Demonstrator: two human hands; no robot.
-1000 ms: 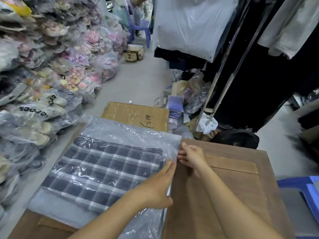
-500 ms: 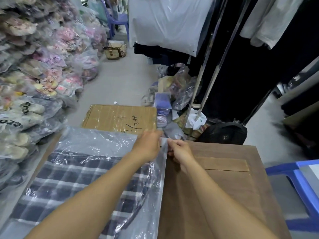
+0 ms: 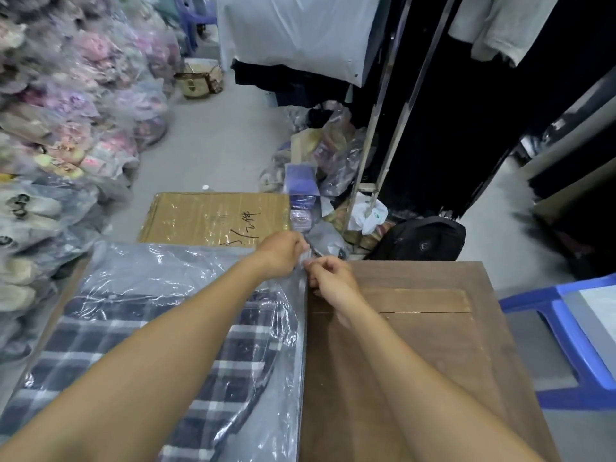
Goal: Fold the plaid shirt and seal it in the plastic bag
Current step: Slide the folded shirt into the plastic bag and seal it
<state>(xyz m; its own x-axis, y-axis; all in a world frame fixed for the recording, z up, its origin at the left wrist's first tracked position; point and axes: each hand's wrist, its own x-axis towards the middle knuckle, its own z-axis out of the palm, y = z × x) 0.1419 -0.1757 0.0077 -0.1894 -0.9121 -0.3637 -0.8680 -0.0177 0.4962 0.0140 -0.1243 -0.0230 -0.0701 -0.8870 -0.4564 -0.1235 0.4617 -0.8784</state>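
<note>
Both hands, left hand (image 3: 283, 253) and right hand (image 3: 328, 278), pinch the plastic bag's (image 3: 160, 268) far corner.

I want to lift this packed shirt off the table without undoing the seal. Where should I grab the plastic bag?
Probably by the loose plastic along the far end of the plastic bag, coming from the left side. That margin lies flat and free of the plaid shirt, away from the right edge that the left hand and right hand are pinching.

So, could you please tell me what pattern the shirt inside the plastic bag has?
The shirt is a dark navy and white plaid, best seen in the head view.
</note>
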